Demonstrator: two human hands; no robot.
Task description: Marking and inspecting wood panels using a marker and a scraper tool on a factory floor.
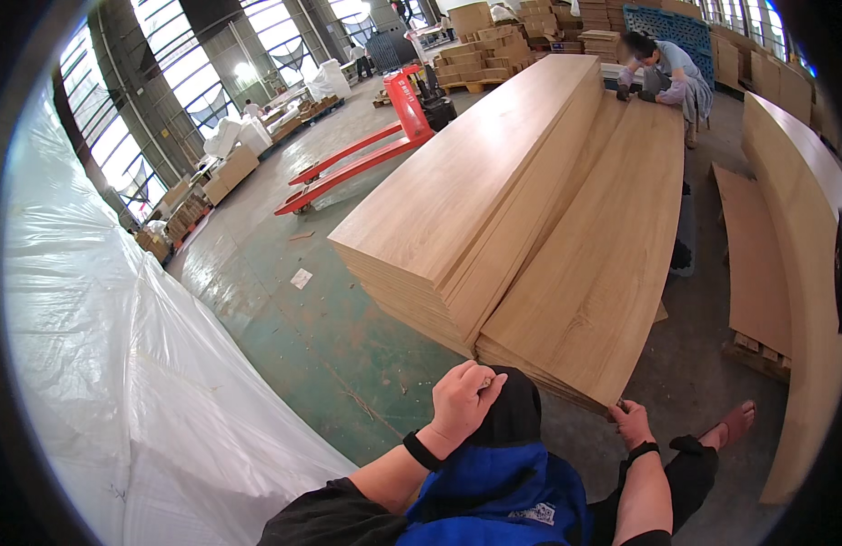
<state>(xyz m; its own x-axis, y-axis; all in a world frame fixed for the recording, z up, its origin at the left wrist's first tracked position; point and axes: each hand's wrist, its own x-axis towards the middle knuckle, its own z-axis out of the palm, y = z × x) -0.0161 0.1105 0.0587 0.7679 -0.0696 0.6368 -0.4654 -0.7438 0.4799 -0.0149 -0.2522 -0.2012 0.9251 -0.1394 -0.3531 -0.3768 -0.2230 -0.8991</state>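
Observation:
My left hand (464,400) is curled closed above my dark-clad knee, close to the near end of the boards. A small bit of something seems to show at its fingers, too small to name. My right hand (632,423) pinches the near right corner of the top wood-grain board (589,305), which lies flat on a low stack. Directly left of it rises a taller stack of similar boards (475,173), touching or almost touching the low one. At the far end a co-worker (666,73) bends over the low stack, gloved hands on the board.
A red pallet jack (412,109) stands on the green floor beyond the tall stack. Plastic-wrapped goods (102,364) rise at my left. Curved by the lens, a long panel (794,273) stands at right beside a brown sheet (753,255). Cardboard stacks (475,64) fill the back.

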